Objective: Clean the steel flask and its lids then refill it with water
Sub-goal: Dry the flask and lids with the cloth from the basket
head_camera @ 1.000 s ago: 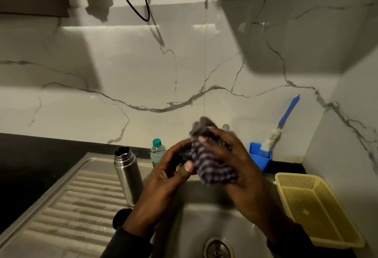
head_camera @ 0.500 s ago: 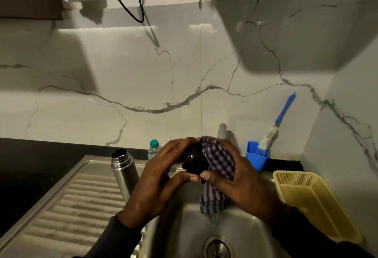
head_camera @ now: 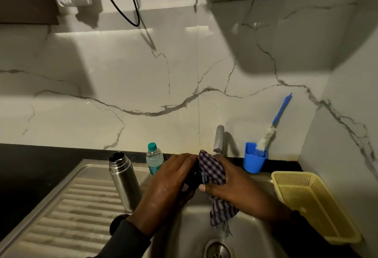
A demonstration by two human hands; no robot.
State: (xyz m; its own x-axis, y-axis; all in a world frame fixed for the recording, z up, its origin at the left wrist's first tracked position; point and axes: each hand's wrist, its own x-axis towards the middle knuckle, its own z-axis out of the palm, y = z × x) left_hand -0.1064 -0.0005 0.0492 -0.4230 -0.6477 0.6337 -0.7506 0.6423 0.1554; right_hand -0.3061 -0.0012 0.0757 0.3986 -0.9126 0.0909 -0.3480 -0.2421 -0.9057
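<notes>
The open steel flask (head_camera: 125, 182) stands upright on the drainboard, left of the basin. Above the sink (head_camera: 253, 229) my left hand (head_camera: 167, 192) grips a black lid (head_camera: 195, 178), mostly hidden by my fingers. My right hand (head_camera: 235, 188) holds a checked cloth (head_camera: 212, 170) wrapped against the lid; the cloth's tail hangs down into the basin. A second dark round lid (head_camera: 117, 222) lies on the drainboard by my left sleeve, partly hidden.
A tap (head_camera: 218, 139) rises behind my hands. A small plastic water bottle (head_camera: 154, 159) stands behind the flask. A blue cup (head_camera: 254, 158) holds a bottle brush (head_camera: 274, 122). A yellow basket (head_camera: 319, 202) sits right of the sink. The drain (head_camera: 217, 250) is below.
Both hands dropped lower towards the basin with the lid and cloth. The cloth, bunched on top a second ago, now wraps the lid's right side with its tail hanging.
</notes>
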